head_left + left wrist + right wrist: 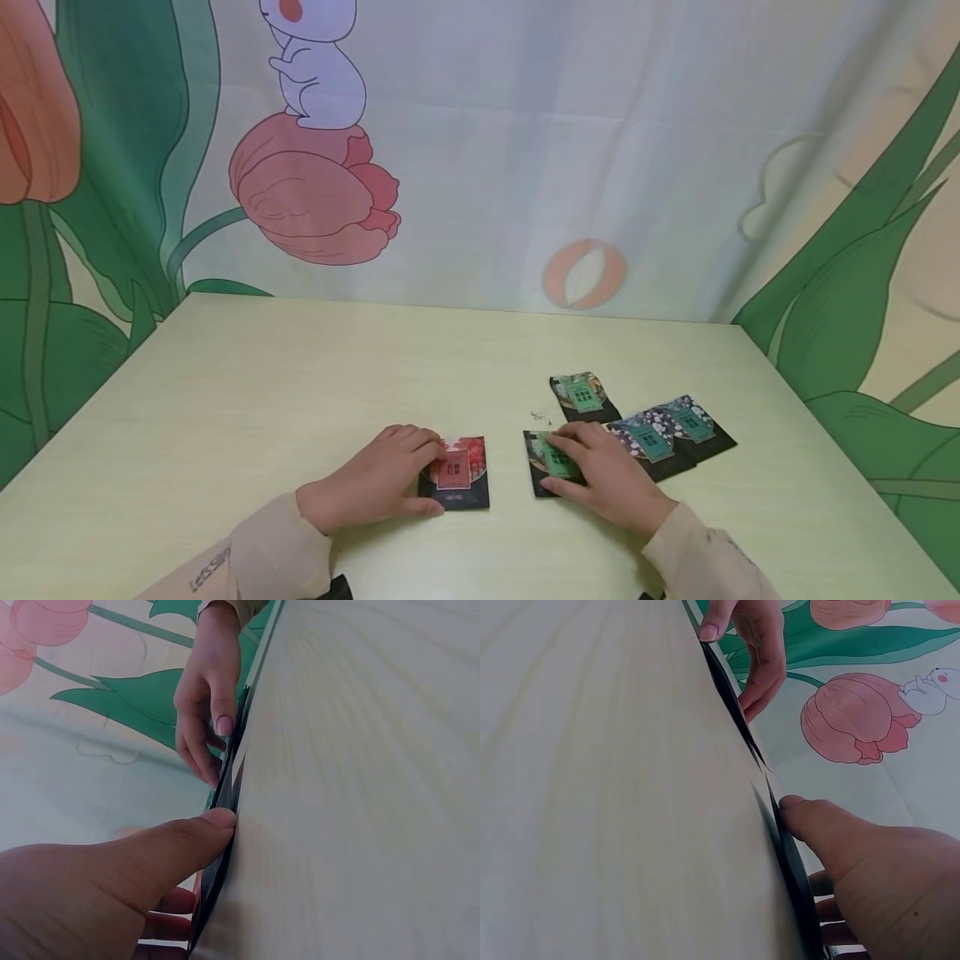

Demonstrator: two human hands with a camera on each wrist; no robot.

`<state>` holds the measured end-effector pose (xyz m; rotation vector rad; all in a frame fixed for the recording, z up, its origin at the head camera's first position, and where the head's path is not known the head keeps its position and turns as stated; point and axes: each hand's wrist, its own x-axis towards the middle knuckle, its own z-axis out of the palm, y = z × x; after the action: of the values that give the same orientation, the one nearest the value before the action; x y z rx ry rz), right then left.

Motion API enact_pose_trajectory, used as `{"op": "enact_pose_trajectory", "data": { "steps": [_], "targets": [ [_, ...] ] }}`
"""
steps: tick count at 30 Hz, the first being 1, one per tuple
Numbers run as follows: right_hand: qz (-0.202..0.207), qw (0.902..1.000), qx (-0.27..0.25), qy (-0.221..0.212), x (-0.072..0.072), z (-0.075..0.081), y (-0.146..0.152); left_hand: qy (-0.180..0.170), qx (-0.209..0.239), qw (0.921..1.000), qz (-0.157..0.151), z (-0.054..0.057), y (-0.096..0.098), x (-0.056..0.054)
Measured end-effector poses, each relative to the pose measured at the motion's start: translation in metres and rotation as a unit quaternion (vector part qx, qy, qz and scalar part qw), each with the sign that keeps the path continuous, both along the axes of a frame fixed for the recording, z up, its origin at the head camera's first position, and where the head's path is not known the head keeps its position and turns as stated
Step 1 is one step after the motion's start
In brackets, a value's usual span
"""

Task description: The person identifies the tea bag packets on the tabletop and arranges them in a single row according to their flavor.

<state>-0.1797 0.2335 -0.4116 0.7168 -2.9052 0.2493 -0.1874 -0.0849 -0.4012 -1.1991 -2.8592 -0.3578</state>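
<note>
A red and black packet (468,492) lies flat on the table, left of centre. My left hand (382,479) rests on its left side, fingers on the upper part, thumb at the near edge. Further right, my right hand (611,475) touches a green and black packet (536,467), covering much of it. In the left wrist view the left thumb (180,844) is against the packet's dark edge. The right wrist view has the right thumb (810,814) beside a dark packet edge (791,862); the fingertips are partly hidden.
Another green-labelled packet (583,398) lies behind the right hand. Two overlapping floral packets, one nearer (648,442) and one farther right (693,421), lie beside it. Small dark marks (540,417) show on the pale table (300,367). A printed curtain (480,167) hangs behind.
</note>
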Motion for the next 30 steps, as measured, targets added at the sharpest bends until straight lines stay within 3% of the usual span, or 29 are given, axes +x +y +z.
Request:
{"op": "enact_pose_trajectory", "data": {
  "steps": [30],
  "targets": [
    [-0.016, 0.9996, -0.001, -0.024, 0.001, 0.000, -0.023, 0.000, 0.009, 1.0000, -0.001, 0.002, 0.001, 0.002]
  ]
}}
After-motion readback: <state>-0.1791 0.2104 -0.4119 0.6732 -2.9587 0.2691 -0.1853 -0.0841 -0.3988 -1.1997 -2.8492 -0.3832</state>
